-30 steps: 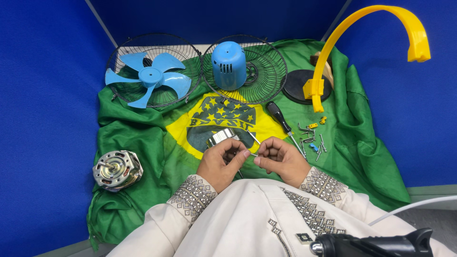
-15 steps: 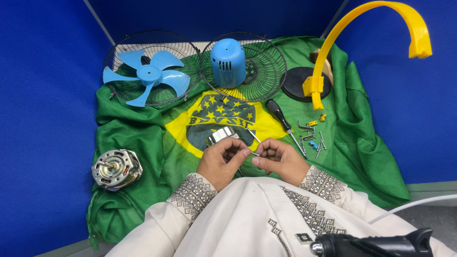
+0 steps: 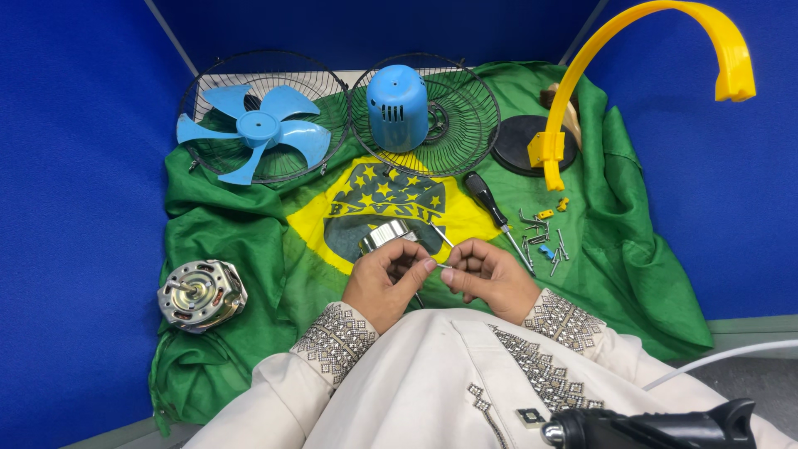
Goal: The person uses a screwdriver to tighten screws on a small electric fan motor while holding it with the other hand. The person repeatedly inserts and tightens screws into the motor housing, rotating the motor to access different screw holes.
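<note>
My left hand (image 3: 384, 278) grips a round silver metal motor part (image 3: 384, 235) with a thin shaft sticking out toward the right. My right hand (image 3: 489, 278) is close beside it, fingertips pinched near the left thumb on something small that I cannot make out. Both hands hover over the middle of a green, yellow and blue cloth (image 3: 249, 241). A black-handled screwdriver (image 3: 490, 204) lies just beyond my right hand.
On the cloth sit a blue fan blade (image 3: 253, 133) in a wire guard (image 3: 199, 83), a blue motor cover (image 3: 397, 108) on a second guard (image 3: 465, 125), a motor core (image 3: 199, 293), several screws (image 3: 540, 237), a black base (image 3: 519, 145) and a yellow arched arm (image 3: 648, 33). A black tool (image 3: 657, 428) lies near my lap.
Both hands have stayed in place over the cloth, with only slight finger shifts around the metal part. Nothing else has moved.
</note>
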